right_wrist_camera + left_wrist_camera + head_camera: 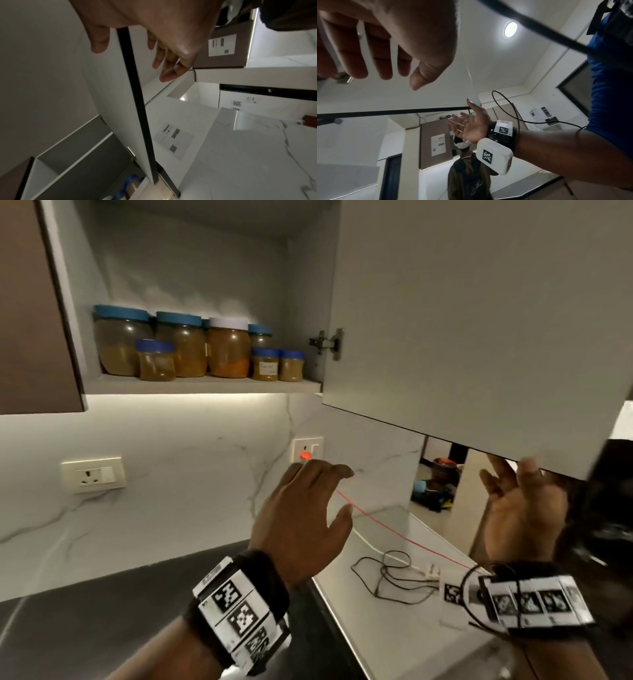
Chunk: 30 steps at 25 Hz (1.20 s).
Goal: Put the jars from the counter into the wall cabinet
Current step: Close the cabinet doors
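**Entry: jars shelved, door open**

Jars (191,350): grouped on the wall cabinet (205,386) shelf, presumably pushed leftward to clear the hinge. Cabinet door (479,320): swung wide. Right hand (520,508): fingers spread, empty, at the door's lower edge, likely to shut it. Left hand (308,508): relaxed, empty, above the counter (85,621). Only the left-wrist view showed a bystander (467,180).
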### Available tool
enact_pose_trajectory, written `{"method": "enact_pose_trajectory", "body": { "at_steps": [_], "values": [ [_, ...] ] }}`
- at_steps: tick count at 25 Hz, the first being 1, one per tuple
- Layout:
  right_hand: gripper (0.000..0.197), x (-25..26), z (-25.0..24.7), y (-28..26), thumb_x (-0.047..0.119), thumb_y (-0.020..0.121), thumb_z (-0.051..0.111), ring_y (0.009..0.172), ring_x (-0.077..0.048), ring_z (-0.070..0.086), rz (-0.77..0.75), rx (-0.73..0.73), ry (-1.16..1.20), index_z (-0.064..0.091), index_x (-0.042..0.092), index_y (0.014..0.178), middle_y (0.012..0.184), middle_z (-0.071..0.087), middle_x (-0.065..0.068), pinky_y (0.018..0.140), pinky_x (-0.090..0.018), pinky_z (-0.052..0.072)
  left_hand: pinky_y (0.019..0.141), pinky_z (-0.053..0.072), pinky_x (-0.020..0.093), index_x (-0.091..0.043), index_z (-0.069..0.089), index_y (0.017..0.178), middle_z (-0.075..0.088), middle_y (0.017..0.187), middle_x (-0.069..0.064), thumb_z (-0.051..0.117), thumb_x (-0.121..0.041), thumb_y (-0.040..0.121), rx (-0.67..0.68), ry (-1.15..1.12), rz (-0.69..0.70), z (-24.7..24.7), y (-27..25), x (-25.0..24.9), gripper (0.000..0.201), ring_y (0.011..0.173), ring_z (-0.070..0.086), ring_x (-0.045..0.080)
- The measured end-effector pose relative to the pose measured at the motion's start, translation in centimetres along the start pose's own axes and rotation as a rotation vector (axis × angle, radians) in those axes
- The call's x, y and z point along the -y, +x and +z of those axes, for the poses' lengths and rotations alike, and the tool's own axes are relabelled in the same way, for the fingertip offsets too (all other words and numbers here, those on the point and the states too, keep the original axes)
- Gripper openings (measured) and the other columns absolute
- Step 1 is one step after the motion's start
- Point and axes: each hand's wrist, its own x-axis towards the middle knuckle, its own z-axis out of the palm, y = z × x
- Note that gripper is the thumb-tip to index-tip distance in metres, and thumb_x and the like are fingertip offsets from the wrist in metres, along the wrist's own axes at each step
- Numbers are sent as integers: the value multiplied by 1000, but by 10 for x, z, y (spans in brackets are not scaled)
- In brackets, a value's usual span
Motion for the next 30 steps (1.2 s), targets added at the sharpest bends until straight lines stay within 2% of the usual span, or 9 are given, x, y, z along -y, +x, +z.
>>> {"method": "enact_pose_trajectory", "body": {
  "at_steps": [3,8,12,14,17,20,22,26,30],
  "values": [
    [19,31,-1,-8,39,101,60,116,-28,70,99,4,25,78,34,95,106,77,10,97,-44,48,98,39,21,-33,55,134,57,132,-17,63,-40,91,33,-89,23,-7,0,-29,44,124,50,9],
    [7,60,-13,-15,27,100,65,125,-40,69,191,-119,110,65,22,104,105,77,6,77,-32,57,93,39,19,-30,57,133,58,134,-15,66,-38,90,5,-241,82,-12,-1,-76,45,120,55,8],
    [7,76,1,-52,24,105,60,107,-25,75,135,-22,8,66,21,107,100,78,4,90,-38,56,105,49,34,-28,54,140,54,144,-14,65,-41,93,3,-365,55,-10,4,-93,50,127,54,8],
    [18,77,12,-74,39,94,73,103,-23,72,79,-1,-61,70,26,104,97,76,3,97,-43,54,111,46,34,-29,49,146,49,150,-13,63,-45,95,7,-389,48,-10,9,-93,55,134,49,6],
    [45,76,34,-110,61,69,87,100,-27,65,-44,88,-116,74,30,98,99,68,-5,91,-41,55,110,37,14,-29,45,151,45,155,-14,61,-52,95,-26,-444,64,-20,6,-96,63,136,41,-7],
    [17,68,58,-141,39,96,67,99,-17,69,-186,294,-88,74,31,109,100,75,10,87,-28,57,108,45,20,-29,48,147,52,145,-17,62,-55,93,-131,-551,56,-36,-5,-96,62,134,47,-5],
    [29,58,75,-160,19,98,55,110,-14,71,-272,412,-124,69,23,122,113,76,13,91,-28,58,104,51,27,-30,52,142,58,138,-18,63,-56,91,-216,-647,-21,-51,-17,-89,59,129,55,0],
    [47,25,106,-188,22,95,56,132,-29,64,-496,565,-325,63,13,141,143,66,-10,100,-46,56,93,60,30,-29,64,128,73,119,-17,70,-40,94,-340,-646,-160,-87,-34,-67,36,111,69,3],
    [52,-10,147,-203,29,96,58,146,-19,51,-569,735,-436,60,11,145,158,53,-6,110,-43,47,78,61,22,-27,70,107,77,95,-15,63,-32,99,-522,-536,-246,-116,-39,-24,11,92,74,4]
  ]
}}
